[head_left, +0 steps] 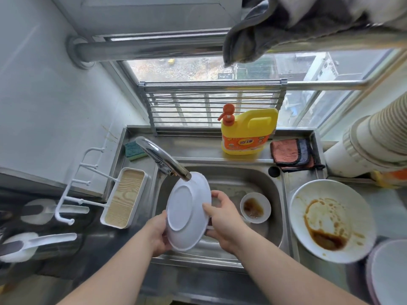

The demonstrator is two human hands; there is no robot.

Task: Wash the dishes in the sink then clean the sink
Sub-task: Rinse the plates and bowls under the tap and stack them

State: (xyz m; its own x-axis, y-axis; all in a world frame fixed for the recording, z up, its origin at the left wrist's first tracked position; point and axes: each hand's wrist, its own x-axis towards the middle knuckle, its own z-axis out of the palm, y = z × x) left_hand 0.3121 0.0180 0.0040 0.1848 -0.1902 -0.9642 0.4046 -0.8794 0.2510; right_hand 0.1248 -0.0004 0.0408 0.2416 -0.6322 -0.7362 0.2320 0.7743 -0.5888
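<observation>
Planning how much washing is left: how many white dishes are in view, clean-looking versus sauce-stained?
Clean-looking: 1, the plate held under the tap, underside showing.
Sauce-stained: 2, the small dish in the sink and the large plate on the counter.
Total: 3

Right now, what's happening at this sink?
A person is washing dishes. Both hands hold a white plate tilted on edge over the sink, its underside facing the camera: the left hand grips its lower-left rim and the right hand its right side. The plate's top sits right at the faucet spout. A small sauce-stained dish waits in the basin, and a large sauce-stained plate sits on the counter to the right.
</observation>
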